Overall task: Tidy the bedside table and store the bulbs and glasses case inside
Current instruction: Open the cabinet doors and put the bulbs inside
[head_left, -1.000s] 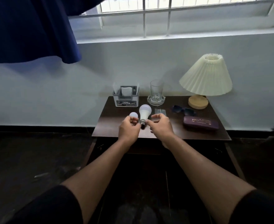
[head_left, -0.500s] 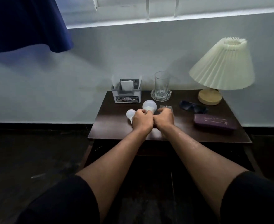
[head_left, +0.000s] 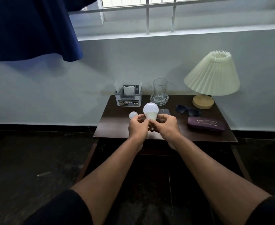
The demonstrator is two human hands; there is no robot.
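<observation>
Above the front of the dark wooden bedside table [head_left: 114, 127] I hold two white bulbs upright. My left hand [head_left: 137, 128] pinches the small bulb [head_left: 133, 114], and its fingertips also touch the neck of the large bulb [head_left: 150, 112]. My right hand [head_left: 166, 127] grips the large bulb at its base, which the fingers mostly hide. The two hands touch each other. A purple glasses case [head_left: 206, 123] lies closed on the right of the table, well apart from both hands.
Dark sunglasses [head_left: 188, 110] lie behind the case. At the back stand a grey holder box [head_left: 128, 98], a drinking glass [head_left: 160, 89] on a glass dish, and a pleated lamp [head_left: 212, 75]. A small clear item [head_left: 165, 111] lies behind my right hand. A blue curtain [head_left: 28, 26] hangs upper left.
Both hands have lifted from low over the table, and the two bulbs now stand higher and in fuller view above my fingers. The view has tilted up.
</observation>
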